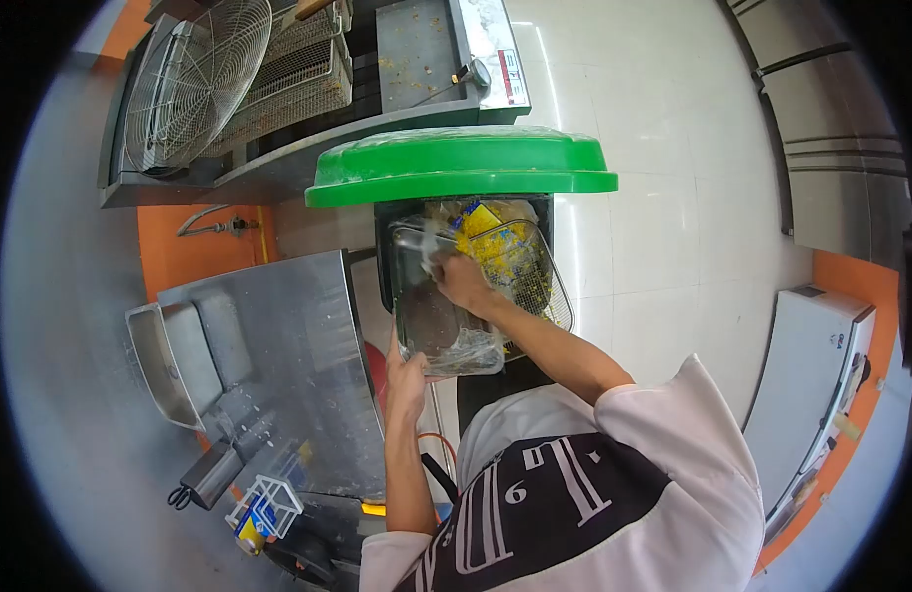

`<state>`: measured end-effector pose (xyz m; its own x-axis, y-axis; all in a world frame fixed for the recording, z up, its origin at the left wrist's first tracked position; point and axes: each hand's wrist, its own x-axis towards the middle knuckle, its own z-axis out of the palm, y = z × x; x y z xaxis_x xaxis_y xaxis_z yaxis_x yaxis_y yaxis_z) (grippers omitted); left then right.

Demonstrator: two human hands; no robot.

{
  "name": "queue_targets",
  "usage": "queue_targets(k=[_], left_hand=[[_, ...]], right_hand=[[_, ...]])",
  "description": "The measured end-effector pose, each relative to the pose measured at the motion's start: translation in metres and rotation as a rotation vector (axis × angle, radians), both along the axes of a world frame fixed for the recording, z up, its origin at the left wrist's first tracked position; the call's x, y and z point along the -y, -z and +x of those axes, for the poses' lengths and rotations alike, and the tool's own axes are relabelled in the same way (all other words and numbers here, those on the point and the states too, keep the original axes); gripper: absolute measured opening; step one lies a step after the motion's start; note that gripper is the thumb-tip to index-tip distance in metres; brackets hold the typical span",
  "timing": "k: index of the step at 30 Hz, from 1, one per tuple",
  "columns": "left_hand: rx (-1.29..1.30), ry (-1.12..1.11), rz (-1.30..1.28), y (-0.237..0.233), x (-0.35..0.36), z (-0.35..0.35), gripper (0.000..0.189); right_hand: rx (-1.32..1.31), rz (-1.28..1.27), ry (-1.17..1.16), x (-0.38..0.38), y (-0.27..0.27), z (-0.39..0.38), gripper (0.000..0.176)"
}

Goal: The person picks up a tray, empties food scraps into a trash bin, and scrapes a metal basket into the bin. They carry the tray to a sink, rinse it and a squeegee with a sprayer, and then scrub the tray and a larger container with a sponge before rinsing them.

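Observation:
My left hand (409,377) grips the near left edge of a clear rectangular container (436,321), which is tilted over a dark bin. Whitish residue or film clings to its near end. My right hand (463,281) is at the container's far part with fingers curled together; what they hold, if anything, is too small to make out. Beside it, in the bin, lie yellow bits and a yellow and blue wrapper (484,223), partly behind a wire mesh basket (560,296). The green lid (466,163) stands raised behind the bin.
A steel table (288,355) is at the left, with a metal pan (170,365) on its far side. Fryer baskets (298,89) and a round wire strainer (204,84) sit at the upper left. A white freezer (806,385) stands at the right.

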<state>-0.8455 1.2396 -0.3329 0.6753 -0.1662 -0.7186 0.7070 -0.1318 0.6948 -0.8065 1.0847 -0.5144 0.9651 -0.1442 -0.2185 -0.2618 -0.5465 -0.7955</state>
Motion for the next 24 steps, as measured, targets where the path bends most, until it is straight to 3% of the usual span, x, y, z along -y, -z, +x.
queue_targets(k=[1, 3, 5, 8, 10, 11, 13, 14, 16, 20, 22, 24], left_hand=[[-0.054, -0.013, -0.036, -0.004, 0.004, 0.000, 0.090], [-0.118, -0.020, -0.066, 0.001, 0.003, -0.008, 0.090], [0.027, 0.067, -0.079, 0.019, -0.004, -0.015, 0.090], [-0.049, 0.044, -0.052, -0.006, 0.003, -0.006, 0.090], [-0.004, 0.012, -0.061, 0.007, -0.004, -0.010, 0.090], [0.038, -0.016, -0.077, 0.014, -0.009, -0.012, 0.090], [0.040, -0.031, -0.068, 0.012, -0.010, -0.012, 0.089], [0.039, -0.056, -0.059, 0.012, -0.009, -0.013, 0.089], [0.002, -0.034, -0.071, 0.016, -0.010, -0.011, 0.088], [-0.009, -0.016, -0.021, 0.018, -0.019, -0.001, 0.088], [-0.015, -0.024, -0.034, 0.021, -0.030, 0.010, 0.087], [-0.020, -0.012, 0.002, 0.017, -0.034, 0.013, 0.087]], right_hand=[[0.234, 0.138, 0.171, -0.003, -0.007, 0.013, 0.027], [0.187, 0.149, 0.228, -0.016, -0.010, 0.036, 0.030], [0.153, 0.160, 0.284, -0.015, -0.010, 0.045, 0.034], [0.124, 0.036, 0.123, -0.008, 0.000, 0.046, 0.032], [-0.085, -0.189, 0.026, -0.006, 0.015, 0.046, 0.034], [-0.086, -0.186, 0.028, -0.006, 0.021, 0.039, 0.034], [-0.009, 0.072, 0.132, -0.002, 0.021, 0.027, 0.033], [-0.010, 0.066, 0.133, -0.005, 0.021, 0.024, 0.033], [-0.025, 0.404, 0.148, -0.024, -0.001, 0.025, 0.034], [0.028, 0.329, 0.239, -0.064, -0.037, 0.010, 0.029], [0.141, 0.398, -0.013, -0.070, -0.053, -0.012, 0.022], [0.180, 0.412, -0.101, -0.065, -0.058, -0.019, 0.019]])
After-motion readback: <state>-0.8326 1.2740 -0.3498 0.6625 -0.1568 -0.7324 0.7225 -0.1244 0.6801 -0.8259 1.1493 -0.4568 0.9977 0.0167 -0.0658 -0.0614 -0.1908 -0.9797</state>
